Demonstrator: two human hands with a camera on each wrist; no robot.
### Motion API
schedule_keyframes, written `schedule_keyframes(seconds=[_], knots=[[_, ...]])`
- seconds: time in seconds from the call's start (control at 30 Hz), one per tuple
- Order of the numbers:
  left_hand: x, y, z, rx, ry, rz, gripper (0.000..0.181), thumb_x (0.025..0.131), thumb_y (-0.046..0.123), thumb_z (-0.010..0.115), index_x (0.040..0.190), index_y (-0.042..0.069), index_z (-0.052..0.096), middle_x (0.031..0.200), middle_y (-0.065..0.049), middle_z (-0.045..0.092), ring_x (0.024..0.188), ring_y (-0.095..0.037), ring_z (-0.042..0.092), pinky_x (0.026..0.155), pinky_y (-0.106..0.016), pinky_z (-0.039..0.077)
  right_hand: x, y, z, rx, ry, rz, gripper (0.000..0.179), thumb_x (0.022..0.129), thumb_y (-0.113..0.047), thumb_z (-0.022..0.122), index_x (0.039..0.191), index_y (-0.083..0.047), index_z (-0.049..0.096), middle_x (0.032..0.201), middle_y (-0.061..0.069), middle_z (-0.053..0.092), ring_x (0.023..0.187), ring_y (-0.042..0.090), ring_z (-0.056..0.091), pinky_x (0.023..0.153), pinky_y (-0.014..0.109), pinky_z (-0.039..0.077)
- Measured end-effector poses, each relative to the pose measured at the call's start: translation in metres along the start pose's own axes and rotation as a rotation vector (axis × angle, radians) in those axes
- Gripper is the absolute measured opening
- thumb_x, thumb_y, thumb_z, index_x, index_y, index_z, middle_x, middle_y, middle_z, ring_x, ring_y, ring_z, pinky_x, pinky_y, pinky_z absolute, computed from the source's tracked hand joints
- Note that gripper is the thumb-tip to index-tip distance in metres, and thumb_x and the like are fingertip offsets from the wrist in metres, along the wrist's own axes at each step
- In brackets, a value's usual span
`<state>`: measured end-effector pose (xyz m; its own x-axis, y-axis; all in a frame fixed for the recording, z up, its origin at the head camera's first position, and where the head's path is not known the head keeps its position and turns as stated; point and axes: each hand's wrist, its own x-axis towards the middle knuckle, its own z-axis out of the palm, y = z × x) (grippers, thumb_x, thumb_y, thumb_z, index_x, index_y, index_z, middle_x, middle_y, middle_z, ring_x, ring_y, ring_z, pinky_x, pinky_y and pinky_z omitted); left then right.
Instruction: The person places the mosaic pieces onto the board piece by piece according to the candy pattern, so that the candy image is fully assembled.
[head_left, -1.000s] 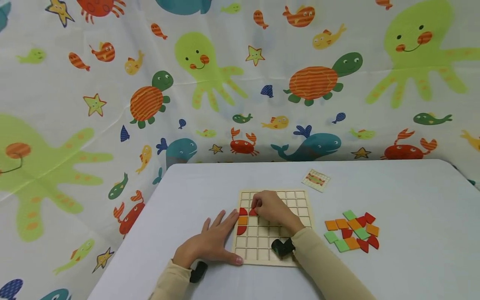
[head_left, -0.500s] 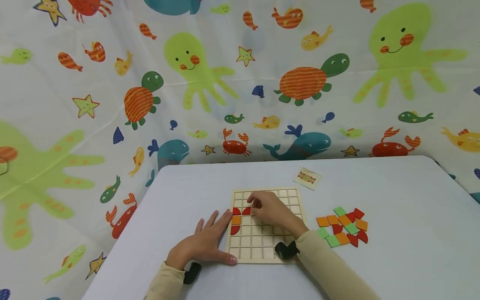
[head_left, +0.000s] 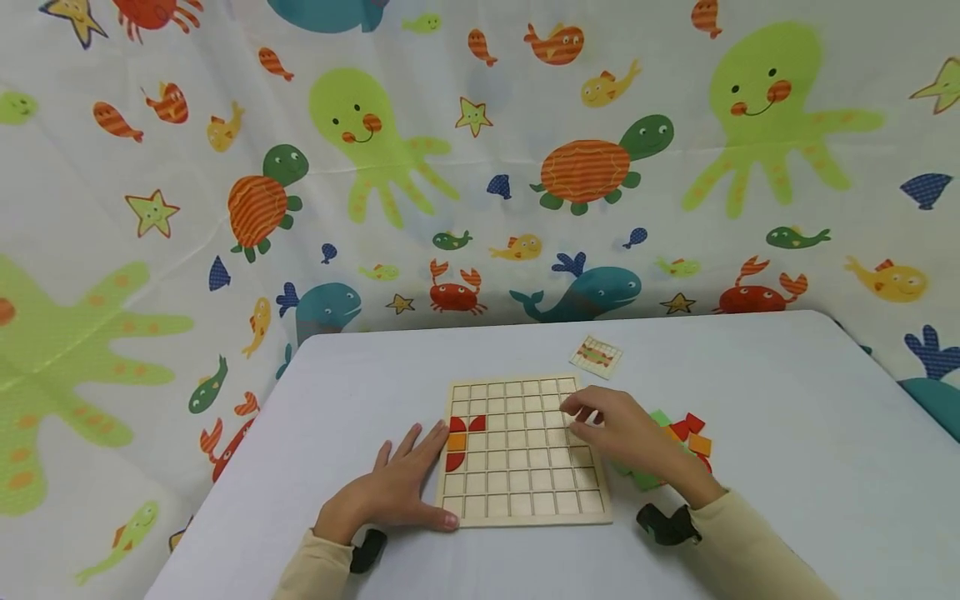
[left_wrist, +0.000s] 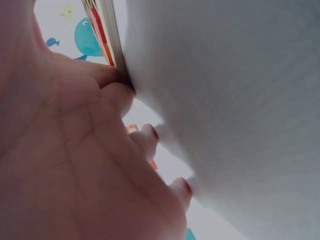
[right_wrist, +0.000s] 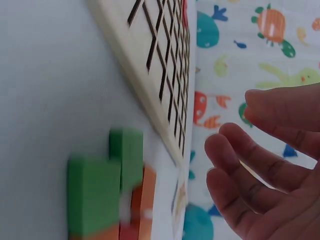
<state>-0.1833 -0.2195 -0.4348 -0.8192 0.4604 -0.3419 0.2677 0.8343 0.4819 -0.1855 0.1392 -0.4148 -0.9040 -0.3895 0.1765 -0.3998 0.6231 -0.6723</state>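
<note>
The right hand (head_left: 630, 429) is holding nothing; its fingers are bending softly, and a narrow gap is showing between thumb and fingertips. Those fingertips are hanging over the right side of a pale wooden board (head_left: 528, 479) with lots of little square boxes. The left hand (head_left: 396, 493) is spreading its fingers wide, holding nothing, and touching the board's left edge.

Near the left fingertips, four boxes are holding one piece each. Going down the left column, a red rounded piece (head_left: 457, 424), a flat orange square (head_left: 457, 442) and another red rounded piece (head_left: 455, 462) are sitting. One more red rounded piece (head_left: 477, 423) is sitting right beside the top one.

Under the right hand, partly hiding, a pile of small red, orange and green pieces (head_left: 700, 446) is lying on the white table (head_left: 825, 467). Beyond the right fingertips, a small square picture card (head_left: 596, 357) is lying.
</note>
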Motion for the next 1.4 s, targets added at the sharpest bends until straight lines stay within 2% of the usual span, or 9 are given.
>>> schedule_keyframes(seconds=[0.17, 0.33, 0.53, 0.7, 0.9, 1.1, 1.4], knots=[[-0.002, -0.002, -0.002, 0.011, 0.012, -0.004, 0.129, 0.077, 0.059, 0.092, 0.173, 0.012, 0.019, 0.179, -0.005, 0.016, 0.164, -0.039, 0.002, 0.123, -0.073, -0.002, -0.027, 0.012, -0.027, -0.054, 0.028, 0.035, 0.024, 0.098, -0.005, 0.075, 0.121, -0.003, 0.074, 0.113, 0.004, 0.074, 0.099, 0.018, 0.065, 0.086, 0.041, 0.059], [-0.002, -0.003, -0.001, 0.011, 0.016, -0.004, 0.129, 0.077, 0.058, 0.093, 0.173, 0.012, 0.02, 0.179, -0.005, 0.016, 0.164, -0.039, 0.003, 0.123, -0.074, -0.002, -0.049, 0.021, -0.046, -0.106, 0.024, 0.121, 0.023, 0.096, -0.011, 0.079, 0.119, -0.005, 0.076, 0.109, 0.0, 0.074, 0.099, 0.02, 0.065, 0.084, 0.039, 0.061], [-0.001, -0.002, 0.0, 0.018, 0.012, -0.018, 0.13, 0.076, 0.06, 0.092, 0.173, 0.013, 0.02, 0.179, -0.004, 0.017, 0.164, -0.039, 0.003, 0.124, -0.072, -0.002, -0.076, 0.041, -0.055, -0.189, -0.014, 0.194, 0.018, 0.092, -0.012, 0.085, 0.109, -0.01, 0.079, 0.103, -0.005, 0.071, 0.097, 0.021, 0.063, 0.083, 0.043, 0.061], [-0.002, -0.001, -0.001, 0.023, 0.012, -0.015, 0.129, 0.076, 0.06, 0.092, 0.173, 0.012, 0.02, 0.179, -0.005, 0.017, 0.164, -0.039, 0.003, 0.124, -0.072, -0.002, -0.092, 0.053, -0.055, -0.314, -0.056, 0.191, 0.017, 0.087, -0.014, 0.09, 0.098, -0.018, 0.078, 0.093, -0.01, 0.064, 0.097, 0.02, 0.057, 0.082, 0.039, 0.059], [-0.003, 0.0, -0.001, 0.019, 0.019, -0.007, 0.129, 0.076, 0.058, 0.093, 0.172, 0.011, 0.021, 0.179, -0.007, 0.018, 0.163, -0.04, 0.003, 0.123, -0.073, -0.001, -0.099, 0.057, -0.05, -0.377, -0.057, 0.178, 0.02, 0.083, -0.015, 0.094, 0.094, -0.018, 0.076, 0.091, -0.009, 0.059, 0.095, 0.019, 0.05, 0.076, 0.032, 0.053], [-0.001, -0.001, 0.0, 0.018, 0.018, 0.004, 0.129, 0.076, 0.059, 0.092, 0.172, 0.011, 0.02, 0.179, -0.006, 0.017, 0.163, -0.04, 0.003, 0.123, -0.073, -0.001, -0.099, 0.055, -0.049, -0.399, -0.06, 0.196, 0.022, 0.083, -0.014, 0.093, 0.095, -0.016, 0.074, 0.092, -0.007, 0.057, 0.095, 0.02, 0.049, 0.075, 0.03, 0.054], [0.0, -0.001, 0.001, 0.014, 0.017, 0.012, 0.13, 0.076, 0.059, 0.093, 0.173, 0.012, 0.02, 0.179, -0.006, 0.017, 0.163, -0.04, 0.003, 0.123, -0.074, -0.001, -0.099, 0.053, -0.048, -0.342, -0.072, 0.237, 0.029, 0.083, -0.004, 0.092, 0.096, -0.012, 0.067, 0.088, -0.006, 0.055, 0.09, 0.018, 0.051, 0.074, 0.028, 0.055]])
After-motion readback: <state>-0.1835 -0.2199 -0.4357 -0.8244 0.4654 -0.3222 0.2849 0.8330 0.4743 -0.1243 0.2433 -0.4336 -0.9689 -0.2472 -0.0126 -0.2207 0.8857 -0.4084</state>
